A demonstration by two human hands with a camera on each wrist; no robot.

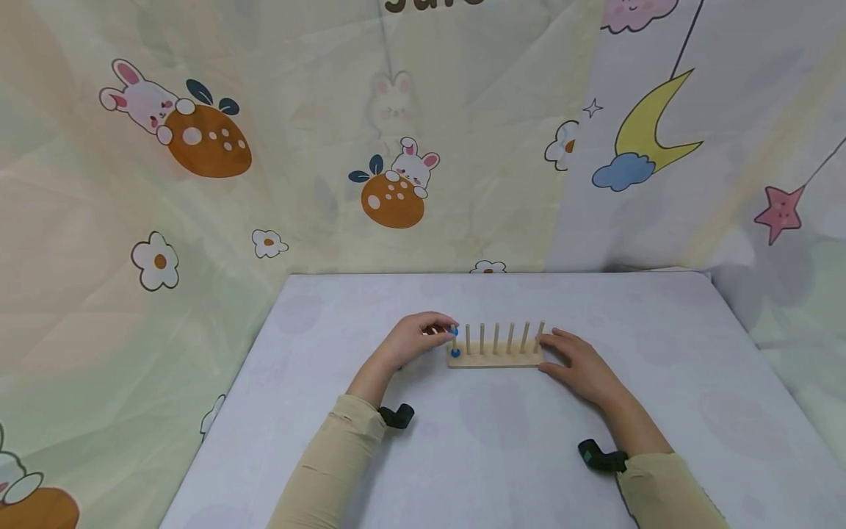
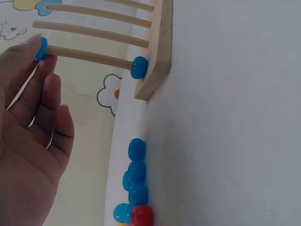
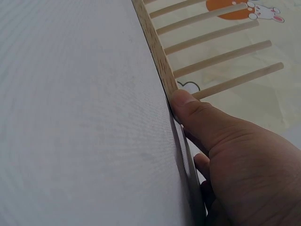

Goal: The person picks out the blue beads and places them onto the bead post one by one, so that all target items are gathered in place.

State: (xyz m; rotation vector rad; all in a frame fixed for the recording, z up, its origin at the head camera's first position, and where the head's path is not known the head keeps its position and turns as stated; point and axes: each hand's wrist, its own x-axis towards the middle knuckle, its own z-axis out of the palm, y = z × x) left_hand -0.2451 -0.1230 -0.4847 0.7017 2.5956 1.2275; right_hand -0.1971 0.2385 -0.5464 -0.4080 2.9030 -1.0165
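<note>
A wooden peg board [image 1: 496, 361] with a row of several upright pegs lies on the table. At its left end, my left hand [image 1: 415, 342] pinches a blue bead [image 2: 42, 49] between thumb and forefinger, at the top of the end peg. The other left fingers are loosely bent. Another blue bead [image 2: 139, 68] sits at the foot of that same peg, against the base. My right hand [image 1: 581, 364] grips the board's right end, its thumb [image 3: 183, 99] on the front edge beside the last peg. The fingers behind the board are partly hidden.
Several loose blue beads [image 2: 137, 149] and a red bead [image 2: 142, 216] lie on the table left of the board, mostly hidden by the left arm in the head view. A pale cloth covers the table [image 1: 502, 433]. A printed curtain [image 1: 476, 132] hangs behind it.
</note>
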